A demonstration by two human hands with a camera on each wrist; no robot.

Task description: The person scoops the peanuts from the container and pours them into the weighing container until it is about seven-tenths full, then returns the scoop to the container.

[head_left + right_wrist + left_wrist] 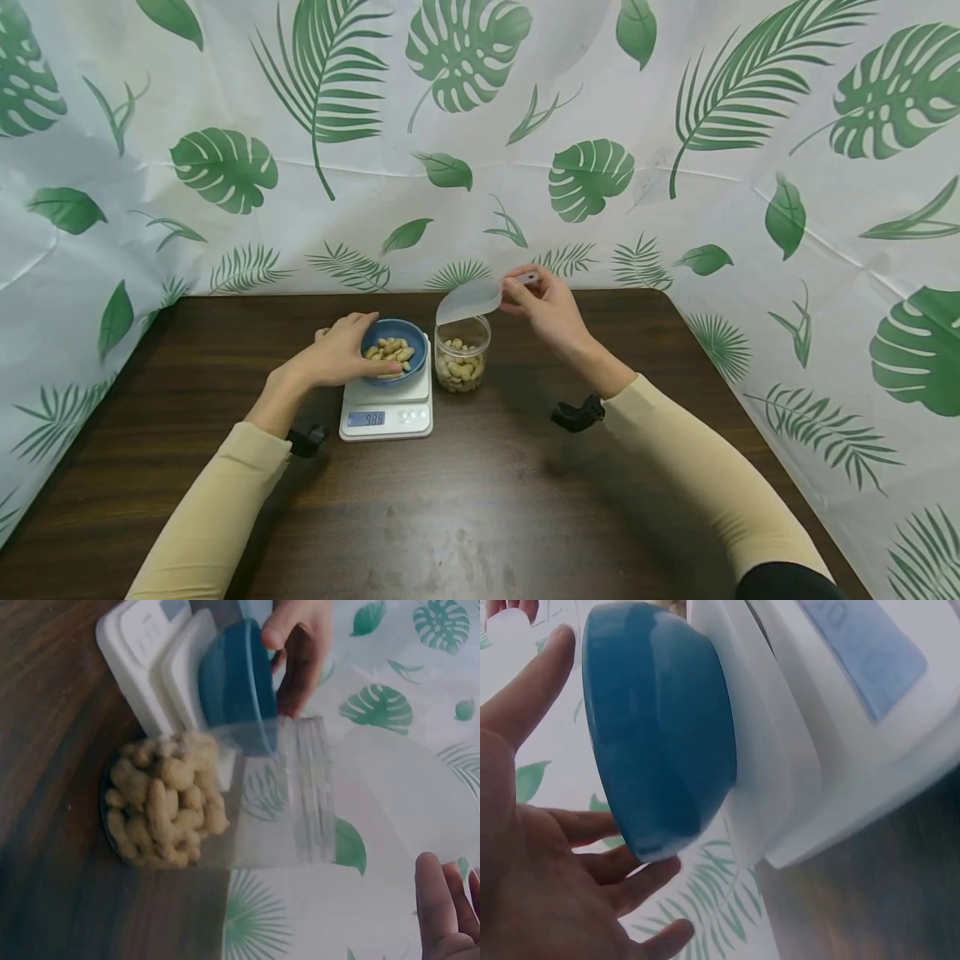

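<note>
My left hand [341, 350] spans the blue bowl [420, 343], thumb at the near rim and fingers along the far side. Peanuts [393, 350] in their shells lie inside the bowl, which sits on the white kitchen scale [408, 421]. The scale's display seems to read 98.8. In the left wrist view, the fingertips [664, 874] reach the bowl's outer wall. My right hand [551, 312] grips the handle of a translucent plastic scoop [471, 302]. The scoop's broad end is over the mouth of the clear jar [255, 817], which holds more peanuts [169, 799].
The jar stands immediately right of the scale on a dark wooden table [480, 517]. A white sheet with green leaf prints [510, 192] hangs behind and along the sides. Black wrist mounts [577, 414] sit beneath both forearms.
</note>
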